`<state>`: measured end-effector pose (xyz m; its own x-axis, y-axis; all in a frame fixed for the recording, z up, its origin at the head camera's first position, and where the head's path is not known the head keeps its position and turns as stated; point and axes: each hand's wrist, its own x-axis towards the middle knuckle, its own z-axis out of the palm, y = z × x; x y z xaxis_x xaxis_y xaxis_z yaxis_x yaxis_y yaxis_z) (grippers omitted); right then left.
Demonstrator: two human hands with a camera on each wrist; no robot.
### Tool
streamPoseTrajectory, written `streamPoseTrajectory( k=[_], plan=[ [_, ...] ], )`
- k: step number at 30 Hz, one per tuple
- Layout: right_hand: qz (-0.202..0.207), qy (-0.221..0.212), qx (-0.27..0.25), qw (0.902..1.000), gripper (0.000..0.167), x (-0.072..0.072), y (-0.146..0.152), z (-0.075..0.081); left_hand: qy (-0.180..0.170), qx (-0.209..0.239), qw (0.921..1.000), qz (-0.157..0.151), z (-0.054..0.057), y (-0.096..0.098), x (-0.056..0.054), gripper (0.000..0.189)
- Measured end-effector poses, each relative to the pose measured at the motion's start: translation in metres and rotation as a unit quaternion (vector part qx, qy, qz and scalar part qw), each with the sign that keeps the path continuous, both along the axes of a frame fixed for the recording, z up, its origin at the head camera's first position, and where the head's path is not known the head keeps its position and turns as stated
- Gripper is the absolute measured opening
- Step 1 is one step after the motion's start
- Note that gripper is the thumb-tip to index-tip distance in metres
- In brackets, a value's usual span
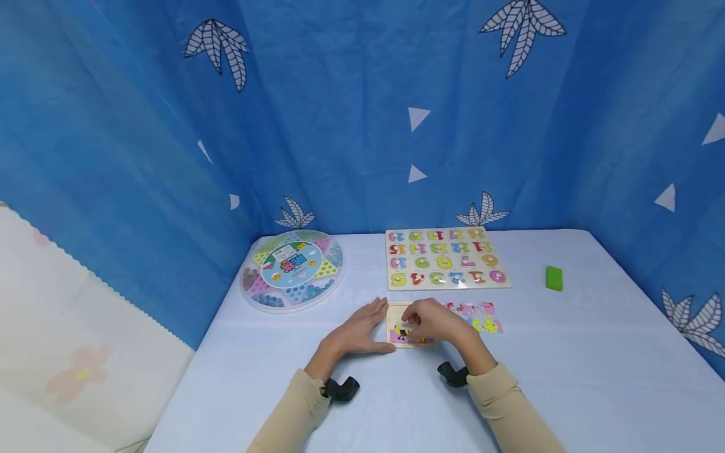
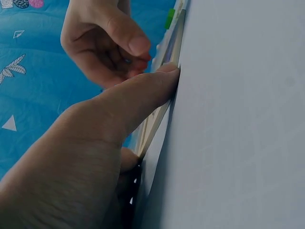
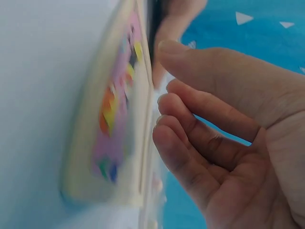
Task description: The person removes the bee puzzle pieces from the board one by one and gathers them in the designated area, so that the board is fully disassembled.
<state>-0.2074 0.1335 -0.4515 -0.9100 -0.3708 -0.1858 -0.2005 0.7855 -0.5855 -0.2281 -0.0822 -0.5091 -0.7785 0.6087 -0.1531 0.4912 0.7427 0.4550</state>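
Observation:
A small square wooden puzzle tray (image 1: 394,308) lies on the table, with bright jigsaw pieces (image 3: 114,105) along its near side, one area showing a yellow-and-black figure. My left hand (image 1: 358,328) rests against the tray's left and near sides, fingers and thumb spread fairly straight. In the left wrist view, the left thumb (image 2: 147,93) touches the tray's edge. Over the tray's right part hovers my right hand (image 1: 435,319), its fingers loosely bent. The right wrist view shows a gap between thumb and fingertips (image 3: 167,138), with nothing seen in it.
Loose jigsaw pieces (image 1: 486,319) lie right of the tray, partly behind the right hand. A wooden number board (image 1: 447,259) is behind it. A round boxed board game (image 1: 291,270) sits at back left, a green block (image 1: 554,279) at right. Blue curtains surround the table.

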Motion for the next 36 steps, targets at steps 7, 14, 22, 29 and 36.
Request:
streamPoseTrajectory(
  k=[7,14,22,29,36],
  plan=[
    [0.029,0.011,0.001,0.9995,0.025,-0.002,-0.011,-0.008,0.015,-0.007,0.9998,-0.013,-0.001,0.003,-0.002,0.104],
    [0.030,0.013,0.019,0.9993,0.027,-0.003,-0.013,-0.012,0.011,-0.013,0.9998,-0.013,0.000,0.005,-0.003,0.105],
    [0.017,-0.003,0.012,0.9998,0.021,0.000,-0.014,-0.009,0.005,-0.008,0.9999,-0.005,0.000,0.006,-0.002,0.106],
    [0.019,-0.002,0.013,0.9997,0.021,0.002,-0.016,-0.010,0.015,-0.013,0.9998,-0.010,-0.001,0.004,0.001,0.106],
    [0.021,0.018,0.014,0.9995,0.023,0.002,-0.021,-0.009,0.011,-0.010,0.9999,-0.002,0.001,0.003,0.001,0.106]
  ],
)
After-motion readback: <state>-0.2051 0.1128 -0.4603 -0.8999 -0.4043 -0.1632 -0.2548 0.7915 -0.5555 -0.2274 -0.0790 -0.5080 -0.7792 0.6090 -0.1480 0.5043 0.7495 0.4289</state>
